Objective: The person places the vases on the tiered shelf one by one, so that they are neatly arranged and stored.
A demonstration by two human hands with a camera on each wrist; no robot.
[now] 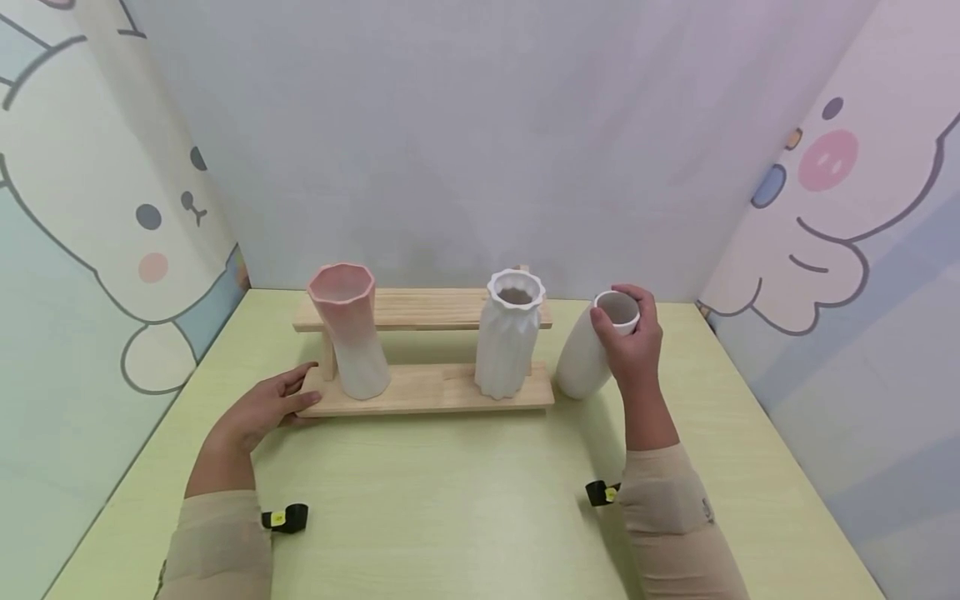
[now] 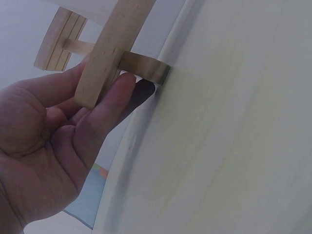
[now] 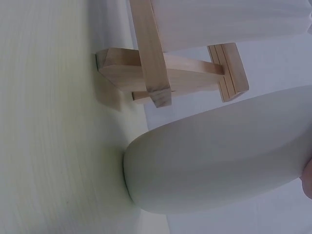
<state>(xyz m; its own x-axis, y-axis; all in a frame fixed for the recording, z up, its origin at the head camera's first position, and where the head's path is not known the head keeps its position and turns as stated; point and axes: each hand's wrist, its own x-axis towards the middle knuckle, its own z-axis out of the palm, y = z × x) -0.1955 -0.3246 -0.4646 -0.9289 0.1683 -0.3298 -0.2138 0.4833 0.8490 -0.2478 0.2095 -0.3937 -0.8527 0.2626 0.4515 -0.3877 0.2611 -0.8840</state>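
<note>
A two-tier wooden stand carries a pink-to-white vase at left and a ribbed white vase at right, both upright on its lower board. My left hand grips that board's left end; in the left wrist view, the fingers and thumb pinch the wood from both faces. Right of the stand, my right hand holds a smooth white vase near its mouth, thumb and fingers on opposite sides of the rim. The base of this vase is right at the tabletop in the right wrist view.
The pale yellow-green table runs back to a grey cloth wall. Cartoon-printed panels rise along both sides. The stand's upper board sits behind the two vases.
</note>
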